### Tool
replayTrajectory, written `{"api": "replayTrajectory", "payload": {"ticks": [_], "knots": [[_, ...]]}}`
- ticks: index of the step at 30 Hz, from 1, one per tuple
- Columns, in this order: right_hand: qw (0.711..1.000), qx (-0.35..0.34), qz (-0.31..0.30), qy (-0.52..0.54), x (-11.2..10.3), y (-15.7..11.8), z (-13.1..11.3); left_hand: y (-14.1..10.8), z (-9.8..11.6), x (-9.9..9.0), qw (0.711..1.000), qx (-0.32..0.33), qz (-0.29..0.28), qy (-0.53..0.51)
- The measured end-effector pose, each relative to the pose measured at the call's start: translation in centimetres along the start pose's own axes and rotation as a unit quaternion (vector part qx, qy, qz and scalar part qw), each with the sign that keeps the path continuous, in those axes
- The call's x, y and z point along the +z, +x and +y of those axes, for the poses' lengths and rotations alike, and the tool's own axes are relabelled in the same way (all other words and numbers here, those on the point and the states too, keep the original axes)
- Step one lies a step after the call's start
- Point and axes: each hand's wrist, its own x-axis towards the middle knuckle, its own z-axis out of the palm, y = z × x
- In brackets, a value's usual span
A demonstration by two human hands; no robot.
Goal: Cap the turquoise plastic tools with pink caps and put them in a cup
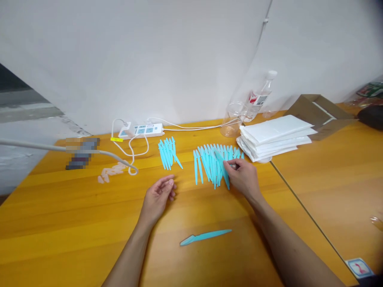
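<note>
My right grip (243,177) hides some of the blue pieces (206,165) in the middle of the frame, and they overlap too much for me to count. Both my forearms run out past the bottom edge. At the left, a dark slab (80,158) is blurred into blocks; I can't tell what it shows. The grey-white cable (32,144) is cut by the left edge. Print on the bottle's label (257,99), upper right, is too small to read. White packets (275,129) cover part of the cardboard box (320,115). The right edge cuts off a black object (371,117).
</note>
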Motion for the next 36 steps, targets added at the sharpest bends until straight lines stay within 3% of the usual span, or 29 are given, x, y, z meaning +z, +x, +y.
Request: {"api": "replayTrajectory", "payload": {"ticks": [3,8,13,18,21,24,26,28,31,36], "knots": [[0.997,0.022,-0.038,-0.058,0.2,0.4,0.8,0.0,-0.1,0.1,1.0,-0.006,-0.015,0.015],[0.991,-0.012,-0.062,-0.12,0.4,-0.4,0.8,-0.2,-0.3,0.1,0.999,-0.004,-0.035,0.035],[0.988,-0.075,-0.04,-0.128,1.1,-0.4,-2.3,-0.1,-0.4,0.3,0.999,-0.008,-0.041,0.031],[0.965,-0.173,-0.14,-0.136,6.7,1.0,-9.1,0.5,-0.5,-0.4,0.999,0.008,0.003,0.04],[0.949,-0.155,-0.211,-0.179,10.3,2.3,-11.8,1.0,-0.4,-3.6,0.988,0.046,0.089,0.117],[0.943,-0.13,-0.244,-0.187,12.0,3.3,-12.4,1.4,0.3,-9.0,0.939,0.061,0.214,0.261],[0.944,-0.124,-0.246,-0.183,11.9,3.6,-12.3,1.6,1.1,-12.5,0.861,0.02,0.308,0.404],[0.945,-0.122,-0.243,-0.181,11.1,3.7,-12.1,1.8,2.1,-15.2,0.781,-0.028,0.349,0.517],[0.954,-0.137,-0.225,-0.146,8.7,3.3,-11.5,2.2,3.3,-16.6,0.737,-0.082,0.305,0.598],[0.955,-0.151,-0.253,0.023,3.2,0.7,-8.1,2.4,3.6,-15.7,0.698,-0.125,0.235,0.664]]}}
